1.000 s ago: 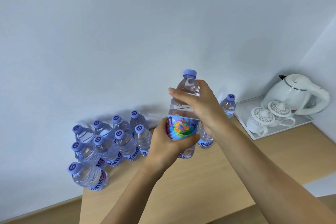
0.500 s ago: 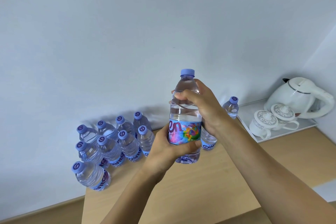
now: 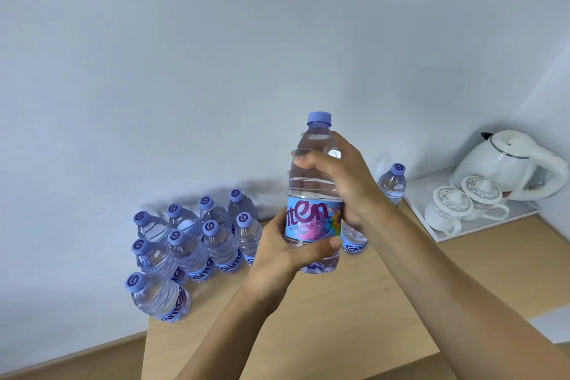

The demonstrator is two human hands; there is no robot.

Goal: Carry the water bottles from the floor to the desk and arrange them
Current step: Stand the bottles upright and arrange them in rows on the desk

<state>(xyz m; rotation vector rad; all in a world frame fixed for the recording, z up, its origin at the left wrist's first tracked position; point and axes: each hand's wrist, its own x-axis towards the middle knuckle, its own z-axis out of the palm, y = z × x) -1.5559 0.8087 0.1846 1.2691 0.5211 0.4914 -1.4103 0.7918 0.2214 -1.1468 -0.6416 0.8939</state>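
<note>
While both of my hands hold one water bottle (image 3: pixel 314 182) upright above the table (image 3: pixel 354 311), my left hand (image 3: pixel 283 251) wraps its lower part, thumb curled across the front just under the colourful label. My right hand (image 3: pixel 342 182) has its grip closed round the clear upper body below the purple cap, fingers curled across the front. The bottle hangs clear of the table top. To the left, a cluster of capped bottles (image 3: pixel 191 241) stands packed together near the table's left edge, against the wall. Two more bottles (image 3: pixel 392 183) stand behind my right wrist, one largely hidden. At the far right, a white tray (image 3: pixel 481 230) carries a kettle (image 3: pixel 509 163) and two lidded cups (image 3: pixel 453 210).
</note>
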